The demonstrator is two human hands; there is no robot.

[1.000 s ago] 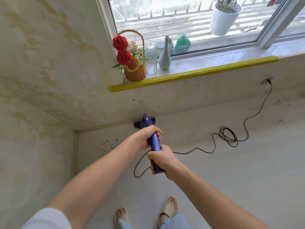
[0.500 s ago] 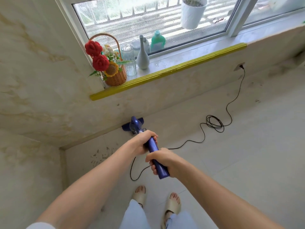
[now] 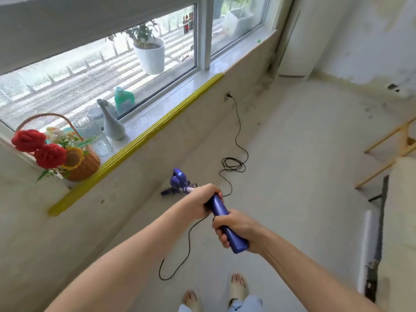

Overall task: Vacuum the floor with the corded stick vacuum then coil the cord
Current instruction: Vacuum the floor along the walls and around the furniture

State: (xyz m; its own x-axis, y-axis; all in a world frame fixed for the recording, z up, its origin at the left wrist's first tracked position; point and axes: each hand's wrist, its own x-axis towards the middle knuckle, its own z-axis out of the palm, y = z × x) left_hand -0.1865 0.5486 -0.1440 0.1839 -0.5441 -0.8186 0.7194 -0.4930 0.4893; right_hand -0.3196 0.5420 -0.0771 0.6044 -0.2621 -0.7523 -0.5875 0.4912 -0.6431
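Note:
The blue stick vacuum [image 3: 179,180] stands on the pale floor close to the wall under the window. Its blue handle [image 3: 219,207] reaches back toward me. My left hand [image 3: 200,199] grips the handle higher up, and my right hand [image 3: 234,228] grips the handle's end. A black cord [image 3: 233,164] runs from the wall socket [image 3: 227,95] down to a loose tangle on the floor, then past the handle to a loop near my feet.
The windowsill with a yellow edge strip [image 3: 135,143] holds a flower basket [image 3: 67,152], a glass jar [image 3: 92,134] and a white vase [image 3: 111,124]. A wooden frame [image 3: 391,152] and a pale block stand at the right. My sandalled feet [image 3: 238,287] are below.
My view has swung to the right, showing more of the room. The vacuum head has shifted right along the wall, and both hands still grip the handle.

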